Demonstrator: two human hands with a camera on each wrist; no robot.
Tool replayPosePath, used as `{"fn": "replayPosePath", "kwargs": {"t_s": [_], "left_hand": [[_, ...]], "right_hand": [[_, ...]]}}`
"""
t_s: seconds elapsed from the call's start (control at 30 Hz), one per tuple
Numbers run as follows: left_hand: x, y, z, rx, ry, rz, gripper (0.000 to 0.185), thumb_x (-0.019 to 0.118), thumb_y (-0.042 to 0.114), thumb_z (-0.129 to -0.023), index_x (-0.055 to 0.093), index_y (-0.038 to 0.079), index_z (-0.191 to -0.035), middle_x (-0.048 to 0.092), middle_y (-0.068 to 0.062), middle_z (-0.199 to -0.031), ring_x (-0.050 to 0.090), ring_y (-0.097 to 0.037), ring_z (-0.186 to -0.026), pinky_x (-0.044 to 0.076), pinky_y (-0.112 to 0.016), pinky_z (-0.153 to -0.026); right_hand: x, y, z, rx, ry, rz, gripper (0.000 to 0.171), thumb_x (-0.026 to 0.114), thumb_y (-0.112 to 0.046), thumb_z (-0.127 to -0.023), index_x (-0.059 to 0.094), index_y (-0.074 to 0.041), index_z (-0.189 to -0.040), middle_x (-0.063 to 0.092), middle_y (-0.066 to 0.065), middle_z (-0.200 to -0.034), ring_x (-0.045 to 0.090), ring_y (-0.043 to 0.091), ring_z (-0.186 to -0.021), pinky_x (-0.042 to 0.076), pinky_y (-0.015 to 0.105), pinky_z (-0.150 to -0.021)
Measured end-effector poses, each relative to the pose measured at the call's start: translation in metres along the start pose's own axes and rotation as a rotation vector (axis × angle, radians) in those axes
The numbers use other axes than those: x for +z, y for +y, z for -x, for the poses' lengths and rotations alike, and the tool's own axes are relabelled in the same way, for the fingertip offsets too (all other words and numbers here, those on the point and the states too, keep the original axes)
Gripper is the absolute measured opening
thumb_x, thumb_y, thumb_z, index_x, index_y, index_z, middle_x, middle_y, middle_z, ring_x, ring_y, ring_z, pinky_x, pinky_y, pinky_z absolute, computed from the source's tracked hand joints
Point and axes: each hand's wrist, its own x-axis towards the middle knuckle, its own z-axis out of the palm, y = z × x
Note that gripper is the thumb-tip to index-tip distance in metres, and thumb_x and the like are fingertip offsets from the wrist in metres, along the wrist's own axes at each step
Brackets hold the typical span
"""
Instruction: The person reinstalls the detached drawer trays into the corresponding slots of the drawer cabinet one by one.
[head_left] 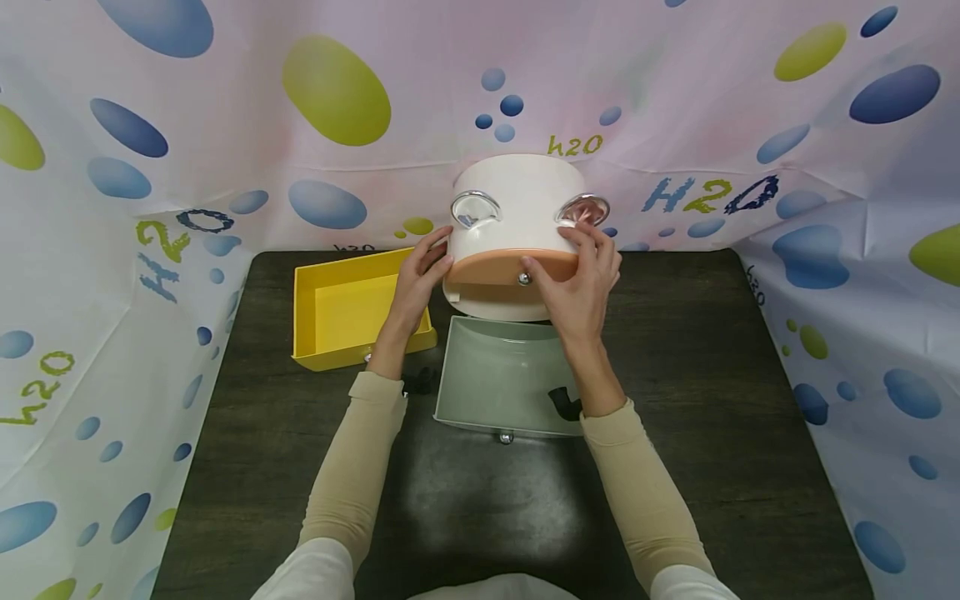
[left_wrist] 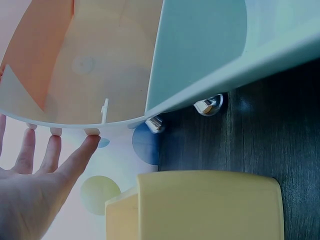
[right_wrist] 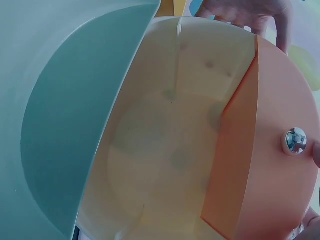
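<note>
The orange drawer was in the white box; the green drawer, near, and yellow drawer, left, were still out. The left hand and right hand touched the box, fingers wide.

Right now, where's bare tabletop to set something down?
The table is bare right of the right sleeve and in front of the green drawer. Crowded: around the white cabinet, yellow drawer, left hand and right hand.
</note>
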Motion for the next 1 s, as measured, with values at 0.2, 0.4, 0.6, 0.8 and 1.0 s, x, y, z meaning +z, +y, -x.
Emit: {"fn": "replayPosePath", "kwargs": {"t_s": [0.2,0.4,0.6,0.8,1.0], "left_hand": [[0.001,-0.002,-0.001,0.008,-0.008,0.002,0.048,0.051,0.003,-0.101,0.041,-0.008,-0.146,0.039,-0.022,-0.153,0.040,-0.040,-0.138,0.038,-0.048,-0.112],[0.001,-0.001,-0.002,0.008,0.000,0.001,0.048,0.053,0.006,-0.100,0.042,-0.006,-0.146,0.040,-0.020,-0.153,0.040,-0.038,-0.139,0.037,-0.046,-0.112],[0.000,-0.004,-0.003,-0.002,0.008,0.009,0.048,0.053,0.006,-0.100,0.043,-0.004,-0.146,0.040,-0.017,-0.153,0.040,-0.036,-0.139,0.037,-0.045,-0.112],[-0.004,-0.017,-0.006,0.000,0.003,0.020,0.049,0.053,0.007,-0.101,0.042,-0.001,-0.148,0.039,-0.014,-0.155,0.039,-0.036,-0.139,0.037,-0.046,-0.113],[-0.007,-0.032,-0.010,0.007,0.015,0.014,0.048,0.055,0.014,-0.102,0.046,0.007,-0.148,0.043,-0.007,-0.153,0.043,-0.028,-0.138,0.037,-0.044,-0.112]], "right_hand": [[-0.005,0.004,0.000,-0.008,-0.007,0.009,0.060,0.084,-0.043,-0.077,0.064,-0.013,-0.126,0.048,0.012,-0.133,0.038,0.028,-0.120,0.025,0.050,-0.105],[-0.010,0.006,-0.001,0.023,-0.023,0.012,0.061,0.084,-0.045,-0.077,0.064,-0.013,-0.126,0.048,0.011,-0.133,0.038,0.026,-0.122,0.026,0.049,-0.105],[-0.017,0.013,0.001,0.041,0.005,0.016,0.054,0.085,-0.038,-0.078,0.067,-0.010,-0.120,0.051,0.012,-0.124,0.042,0.025,-0.120,0.027,0.047,-0.107],[-0.020,0.018,0.002,0.032,0.006,0.011,0.054,0.085,-0.038,-0.078,0.066,-0.009,-0.120,0.052,0.013,-0.123,0.045,0.026,-0.119,0.029,0.047,-0.106],[-0.022,0.021,0.006,0.038,0.017,0.008,0.053,0.086,-0.037,-0.078,0.067,-0.010,-0.119,0.052,0.014,-0.123,0.046,0.027,-0.118,0.033,0.047,-0.104]]}}
